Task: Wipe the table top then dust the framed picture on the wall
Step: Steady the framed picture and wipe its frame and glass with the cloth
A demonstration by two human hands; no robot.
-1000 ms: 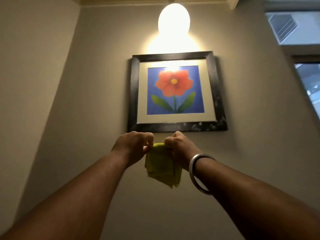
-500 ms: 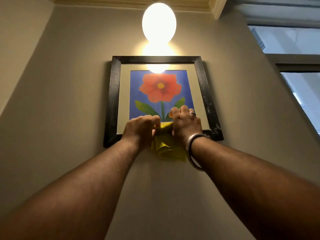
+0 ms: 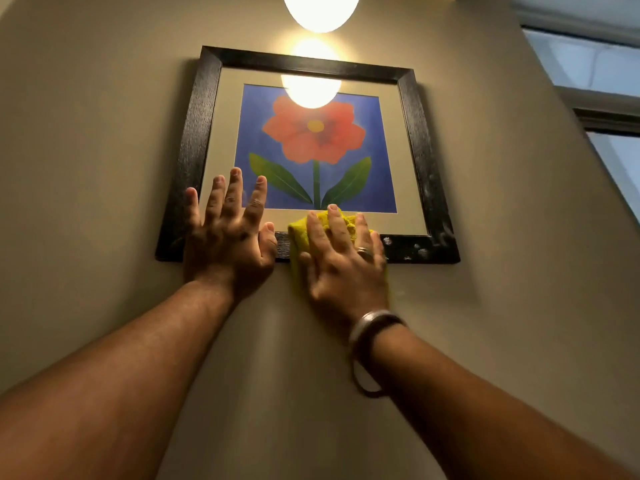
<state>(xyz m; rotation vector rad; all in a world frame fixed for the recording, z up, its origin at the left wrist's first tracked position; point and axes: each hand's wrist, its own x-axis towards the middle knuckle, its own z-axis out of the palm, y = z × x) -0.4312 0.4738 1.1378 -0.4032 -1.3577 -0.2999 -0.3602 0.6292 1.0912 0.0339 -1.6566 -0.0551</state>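
The framed picture (image 3: pixel 408 140), a red flower on blue in a black frame, hangs on the beige wall straight ahead. My left hand (image 3: pixel 230 233) lies flat with fingers spread on the frame's lower left part, holding nothing. My right hand (image 3: pixel 344 261) presses a yellow cloth (image 3: pixel 301 237) against the middle of the bottom rail, fingers spread over it. Most of the cloth is hidden under that hand. White dust specks show on the bottom rail to the right of the cloth.
A glowing round lamp (image 3: pixel 320 8) hangs just above the frame and reflects in the glass. A window (image 3: pixel 609 98) is at the upper right. Bare wall (image 3: pixel 86 168) lies left of and below the frame.
Both hands rose from below the frame onto it. My left hand let go of the cloth and spread flat on the picture; my right hand now presses the cloth on the bottom rail.
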